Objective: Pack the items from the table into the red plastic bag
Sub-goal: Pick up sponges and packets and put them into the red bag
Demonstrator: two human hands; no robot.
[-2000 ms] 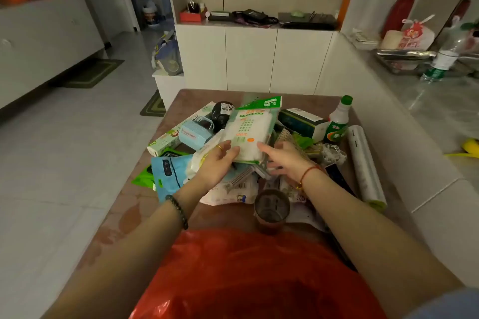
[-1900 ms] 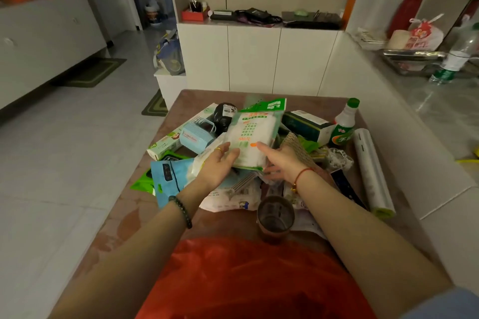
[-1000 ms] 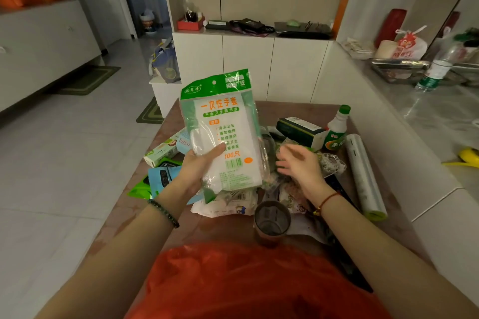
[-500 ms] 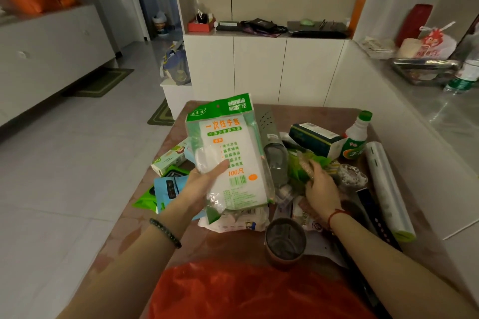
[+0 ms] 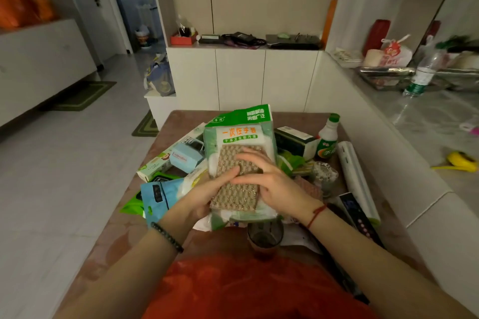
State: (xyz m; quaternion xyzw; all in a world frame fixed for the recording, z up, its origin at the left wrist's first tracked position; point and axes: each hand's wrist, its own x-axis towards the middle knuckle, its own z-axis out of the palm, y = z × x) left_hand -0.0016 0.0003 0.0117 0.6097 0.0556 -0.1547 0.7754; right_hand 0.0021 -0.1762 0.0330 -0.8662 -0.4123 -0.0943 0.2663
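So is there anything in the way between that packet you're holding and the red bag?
A little. The glove packet with the scrubbing pad on it is held in the left hand and right hand. A dark cup stands on the table just below it, before the red bag. Lifting over it clears the way.

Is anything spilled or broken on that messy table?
Nothing looks spilled or broken. The table is just cluttered with heaped packets and boxes. The green-capped bottle stands upright with its cap on. Both hands hold a brown scouring pad flat against the glove packet, above the red bag.
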